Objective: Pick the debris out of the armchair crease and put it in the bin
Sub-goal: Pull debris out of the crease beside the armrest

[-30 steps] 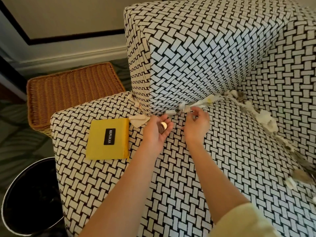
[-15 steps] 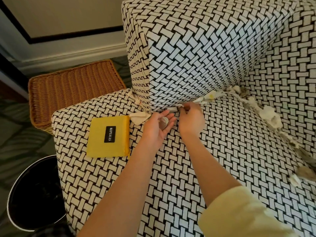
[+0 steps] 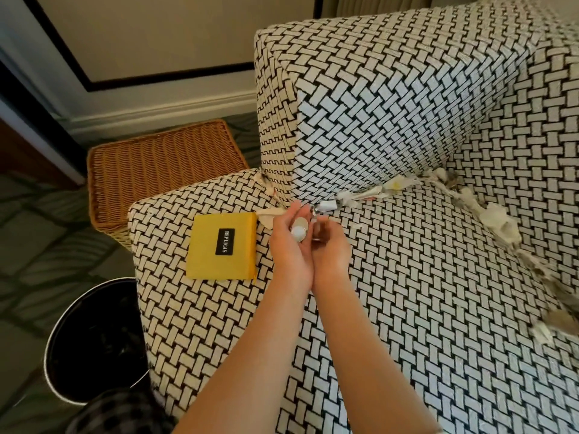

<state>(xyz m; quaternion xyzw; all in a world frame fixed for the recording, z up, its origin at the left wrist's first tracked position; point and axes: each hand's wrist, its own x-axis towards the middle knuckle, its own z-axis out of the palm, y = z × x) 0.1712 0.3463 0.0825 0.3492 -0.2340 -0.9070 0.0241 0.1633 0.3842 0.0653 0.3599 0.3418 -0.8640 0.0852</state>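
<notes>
Scraps of paper and tissue (image 3: 360,195) line the crease between the arm and seat of the black-and-white woven armchair (image 3: 407,292). More debris (image 3: 498,220) runs along the back crease to the right. My left hand (image 3: 288,249) is cupped around round coin-like pieces (image 3: 299,231). My right hand (image 3: 333,250) presses against it, fingers curled over a small blurred piece at the left palm. Both hands hover just in front of the arm crease. The black round bin (image 3: 94,339) stands on the floor at the lower left.
A yellow box (image 3: 222,250) lies on the seat left of my hands, a crumpled tissue (image 3: 269,214) at its corner. A wicker basket (image 3: 163,164) sits on the floor beside the armchair, behind the bin. A wall with a skirting board runs behind.
My right hand has left the arm crease and come back against my cupped left hand. The left hand has stayed in place with its round pieces.
</notes>
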